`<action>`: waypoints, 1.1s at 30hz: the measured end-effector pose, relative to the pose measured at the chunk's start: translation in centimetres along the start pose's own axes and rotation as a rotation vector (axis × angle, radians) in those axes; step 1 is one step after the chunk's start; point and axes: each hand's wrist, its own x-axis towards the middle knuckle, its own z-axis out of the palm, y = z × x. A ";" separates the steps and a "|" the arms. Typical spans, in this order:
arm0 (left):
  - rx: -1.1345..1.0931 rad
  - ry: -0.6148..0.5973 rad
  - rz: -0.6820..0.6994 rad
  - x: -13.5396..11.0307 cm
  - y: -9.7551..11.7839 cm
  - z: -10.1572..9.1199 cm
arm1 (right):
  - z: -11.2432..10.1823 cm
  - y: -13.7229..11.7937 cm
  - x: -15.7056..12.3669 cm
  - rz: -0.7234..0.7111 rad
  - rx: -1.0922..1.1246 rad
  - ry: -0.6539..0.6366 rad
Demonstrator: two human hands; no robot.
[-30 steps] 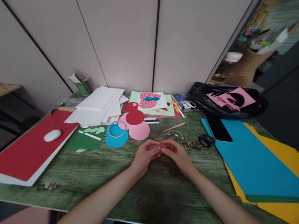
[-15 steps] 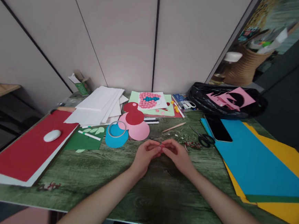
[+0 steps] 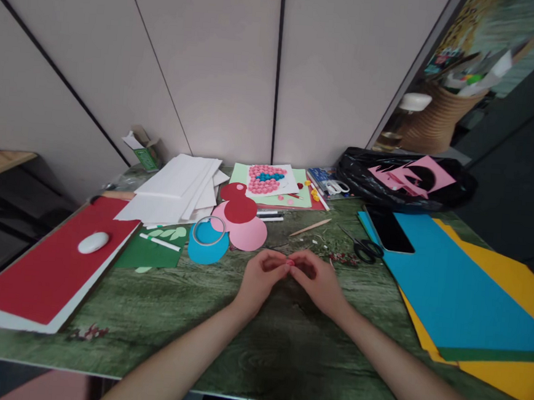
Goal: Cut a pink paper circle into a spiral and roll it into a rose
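Observation:
Above the middle of the green wood-grain table, my left hand (image 3: 261, 278) and my right hand (image 3: 318, 279) meet at the fingertips. Between them they pinch a small pinkish-red paper coil (image 3: 290, 263), mostly covered by the fingers. Just beyond the hands lie a pink paper circle (image 3: 248, 233), a dark red paper circle (image 3: 241, 210) and a pointed wooden stick (image 3: 311, 227). A blue paper circle (image 3: 208, 251) with a tape roll (image 3: 195, 231) on it is left of my hands. Black-handled scissors (image 3: 368, 251) rest to their right, near some red paper scraps (image 3: 343, 258).
At the back is a white card covered in pink and blue paper balls (image 3: 266, 180). White sheets (image 3: 171, 180), red paper (image 3: 53, 263) and a white mouse (image 3: 93, 242) occupy the left. On the right are blue paper (image 3: 464, 283), a phone (image 3: 390, 229) and a black bag (image 3: 356, 176).
Both hands stay almost in place, with the fingers shifting slightly around the small paper coil. Everything else on the table looks the same.

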 end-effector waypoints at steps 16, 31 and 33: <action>0.158 0.019 0.075 0.1 -0.2 0.0 | -0.2 -0.4 -0.1 -0.064 -0.171 0.001; -0.225 0.016 -0.171 0.6 -0.1 -0.4 | -4.2 2.9 2.6 -0.149 -0.569 0.168; -0.208 0.014 -0.165 0.6 -0.1 -0.3 | -5.2 4.2 3.6 -0.191 -0.784 0.166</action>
